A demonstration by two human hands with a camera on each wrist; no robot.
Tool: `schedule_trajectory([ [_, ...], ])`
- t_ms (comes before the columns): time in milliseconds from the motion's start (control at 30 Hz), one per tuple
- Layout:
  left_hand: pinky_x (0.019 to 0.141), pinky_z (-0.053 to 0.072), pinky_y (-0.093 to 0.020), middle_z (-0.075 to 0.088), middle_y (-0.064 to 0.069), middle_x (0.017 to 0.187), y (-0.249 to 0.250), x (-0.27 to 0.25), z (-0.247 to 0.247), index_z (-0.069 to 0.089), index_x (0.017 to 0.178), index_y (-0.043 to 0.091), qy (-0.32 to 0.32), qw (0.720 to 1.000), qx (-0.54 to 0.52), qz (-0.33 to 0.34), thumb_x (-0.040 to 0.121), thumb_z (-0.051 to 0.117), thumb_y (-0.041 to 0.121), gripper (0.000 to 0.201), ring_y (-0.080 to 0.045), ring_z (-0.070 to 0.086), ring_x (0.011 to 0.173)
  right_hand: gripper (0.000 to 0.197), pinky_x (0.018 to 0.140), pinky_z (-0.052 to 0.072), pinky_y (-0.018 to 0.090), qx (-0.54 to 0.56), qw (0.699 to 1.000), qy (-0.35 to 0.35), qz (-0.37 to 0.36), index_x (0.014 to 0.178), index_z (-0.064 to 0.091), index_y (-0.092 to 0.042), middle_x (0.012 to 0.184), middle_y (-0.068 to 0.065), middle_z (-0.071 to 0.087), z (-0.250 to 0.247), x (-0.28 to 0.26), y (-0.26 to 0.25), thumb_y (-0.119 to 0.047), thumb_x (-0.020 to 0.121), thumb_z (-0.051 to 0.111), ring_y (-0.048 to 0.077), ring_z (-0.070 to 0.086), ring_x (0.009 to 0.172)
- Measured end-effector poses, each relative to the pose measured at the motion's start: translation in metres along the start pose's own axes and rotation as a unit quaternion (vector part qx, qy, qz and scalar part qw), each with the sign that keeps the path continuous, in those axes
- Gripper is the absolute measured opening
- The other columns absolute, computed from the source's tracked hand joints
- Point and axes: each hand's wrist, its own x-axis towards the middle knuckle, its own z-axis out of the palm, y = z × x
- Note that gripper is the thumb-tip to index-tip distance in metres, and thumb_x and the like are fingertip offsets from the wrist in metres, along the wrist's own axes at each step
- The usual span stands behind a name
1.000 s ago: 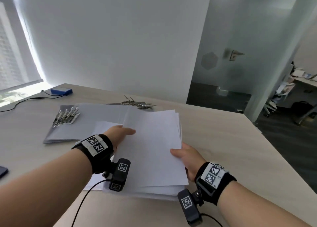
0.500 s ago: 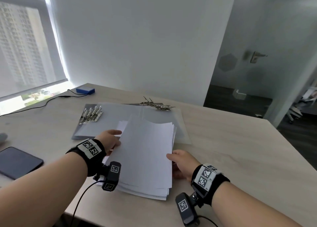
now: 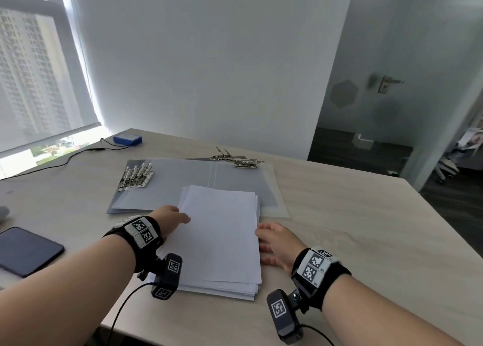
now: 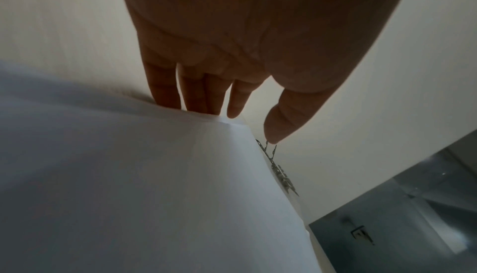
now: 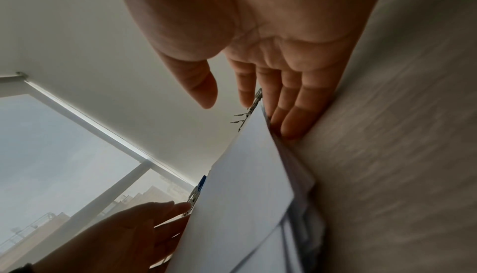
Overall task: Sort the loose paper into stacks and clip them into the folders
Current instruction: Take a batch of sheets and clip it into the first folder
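A stack of white paper (image 3: 222,235) lies on the wooden desk (image 3: 352,228), its far end over the grey open folders (image 3: 177,178). My left hand (image 3: 171,218) is at the stack's left edge, fingers straight against the sheets (image 4: 165,101), thumb over the top. My right hand (image 3: 274,241) is at the right edge with straight fingers (image 5: 294,122) against the side of the pile (image 5: 247,185), thumb free above. Metal clips (image 3: 136,175) sit on the left folder and more clips (image 3: 237,160) at the far edge.
A dark phone (image 3: 23,251) lies at the left near the desk's front edge. A blue box (image 3: 127,139) with a black cable (image 3: 65,160) sits at the far left by the window. The desk's right edge drops to a dark floor.
The paper stack has been squared up and drawn nearer to me. My hands shifted from holding the loose sheets to flanking the pile's two long edges. The view swung left.
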Motion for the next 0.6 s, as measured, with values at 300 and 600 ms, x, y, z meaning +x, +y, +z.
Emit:
schedule_trajectory([
  [300, 0.099, 0.041, -0.034, 0.059, -0.01, 0.127, 0.036, -0.033, 0.062, 0.059, 0.128, 0.015, -0.066, 0.995, -0.029, 0.072, 0.079, 0.073, 0.019, 0.051, -0.028, 0.053, 0.117, 0.026, 0.068, 0.05, 0.031, -0.013, 0.999, 0.051, 0.005, 0.117, 0.061, -0.024, 0.12, 0.004, 0.069, -0.059, -0.026, 0.01, -0.031, 0.092, 0.061, 0.021, 0.066, 0.11],
  [600, 0.106, 0.035, -0.034, 0.04, -0.011, 0.15, 0.094, -0.072, 0.198, 0.041, 0.145, 0.022, -0.209, 0.969, -0.013, 0.134, 0.073, 0.074, 0.022, 0.079, -0.028, 0.04, 0.136, 0.026, 0.066, 0.051, 0.03, 0.051, 0.982, 0.18, 0.023, 0.12, 0.06, -0.01, 0.107, 0.011, 0.072, -0.201, -0.093, 0.039, -0.02, 0.096, 0.06, 0.016, 0.067, 0.085],
])
